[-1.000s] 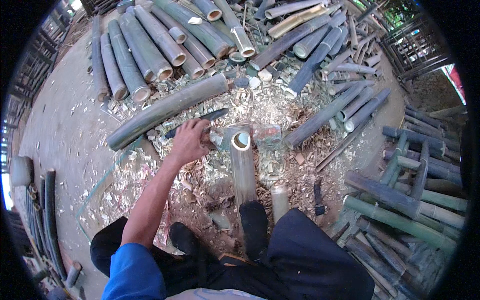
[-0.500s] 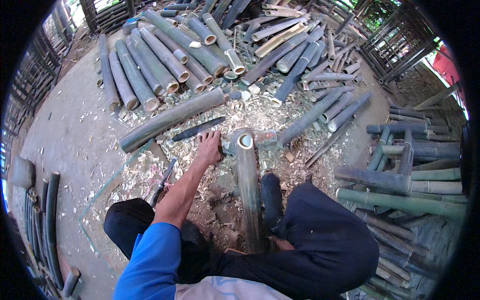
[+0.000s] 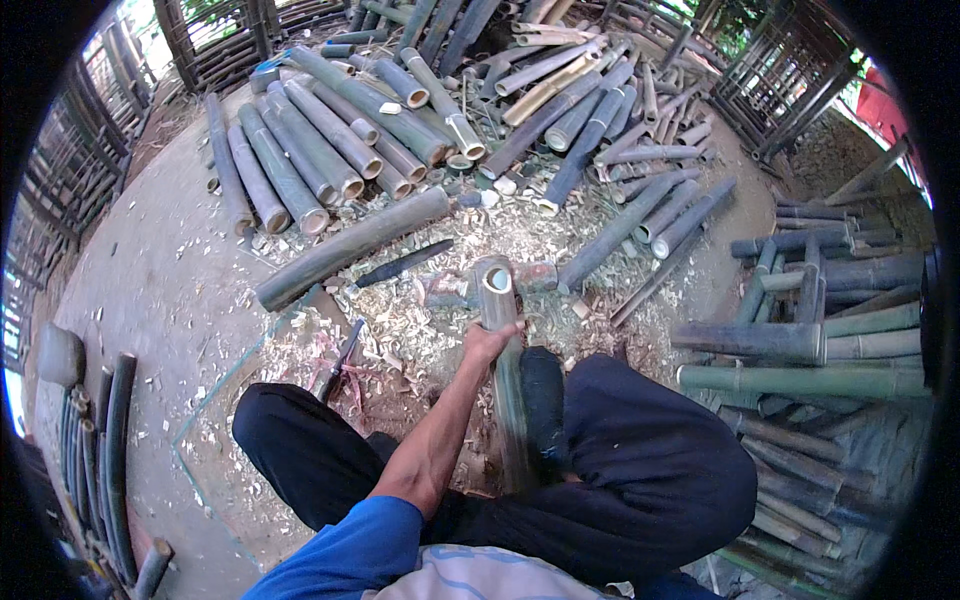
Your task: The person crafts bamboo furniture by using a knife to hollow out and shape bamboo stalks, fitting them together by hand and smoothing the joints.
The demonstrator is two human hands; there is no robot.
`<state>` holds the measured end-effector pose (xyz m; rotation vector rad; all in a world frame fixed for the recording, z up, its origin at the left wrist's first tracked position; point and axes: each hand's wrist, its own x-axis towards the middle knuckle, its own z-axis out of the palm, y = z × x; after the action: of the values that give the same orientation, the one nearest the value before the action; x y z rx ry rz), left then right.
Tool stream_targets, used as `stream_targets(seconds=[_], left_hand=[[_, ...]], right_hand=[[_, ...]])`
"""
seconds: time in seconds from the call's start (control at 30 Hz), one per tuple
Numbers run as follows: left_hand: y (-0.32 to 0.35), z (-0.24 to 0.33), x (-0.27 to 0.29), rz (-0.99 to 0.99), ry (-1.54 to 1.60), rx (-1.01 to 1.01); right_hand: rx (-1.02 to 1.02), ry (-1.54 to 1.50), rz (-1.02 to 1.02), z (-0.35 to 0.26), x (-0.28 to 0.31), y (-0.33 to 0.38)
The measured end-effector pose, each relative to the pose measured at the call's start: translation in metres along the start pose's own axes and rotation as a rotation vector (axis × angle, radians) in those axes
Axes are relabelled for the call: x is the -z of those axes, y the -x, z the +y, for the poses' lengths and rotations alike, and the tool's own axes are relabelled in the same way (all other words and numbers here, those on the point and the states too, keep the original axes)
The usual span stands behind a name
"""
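Observation:
My left hand [image 3: 490, 342] is wrapped around a bamboo tube [image 3: 508, 400] below its open upper end, which has a hole cut through the wall. The tube stands between my legs, its far end resting on a short log-like block [image 3: 447, 289] lying crosswise. Beyond the hand, a dark machete-like blade [image 3: 404, 263] lies on the wood chips. A knife with a dark handle [image 3: 340, 362] rests on the ground near my left knee, beside some pink string. My right hand is out of view.
A long bamboo pole [image 3: 355, 248] lies slantwise ahead. Many cut bamboo tubes [image 3: 322, 150] are piled at the back, with more stacked bamboo [image 3: 800, 377] on the right. Several thin poles [image 3: 122, 450] stand at the left by a rounded grey container [image 3: 62, 355]. Pale shavings cover the ground.
My left hand has left the crosswise block and come back toward me, closing around the bamboo tube. The tube's lower part has shifted slightly to the right.

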<state>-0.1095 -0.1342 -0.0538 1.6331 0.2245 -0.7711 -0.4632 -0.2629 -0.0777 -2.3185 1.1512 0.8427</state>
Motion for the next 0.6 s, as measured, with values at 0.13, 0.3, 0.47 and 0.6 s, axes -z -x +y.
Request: stream_targets(seconds=[0.13,0.3,0.47,0.6], left_hand=[[-0.025,-0.031,0.028,-0.232,0.165,-0.054],[0.006,-0.002,0.001,-0.333,0.098,0.058],[-0.025,-0.033,0.033,-0.176,-0.215,-0.064],[-0.001,-0.005,0.024,-0.219,-0.46,-0.026]], right_hand=[[0.053,-0.006,-0.04,-0.021,0.006,-0.01],[-0.027,-0.072,-0.082,0.004,0.034,0.001],[-0.018,-0.184,-0.283,-0.028,0.089,-0.018],[-0.067,-0.222,0.132,0.004,0.133,-0.037]])
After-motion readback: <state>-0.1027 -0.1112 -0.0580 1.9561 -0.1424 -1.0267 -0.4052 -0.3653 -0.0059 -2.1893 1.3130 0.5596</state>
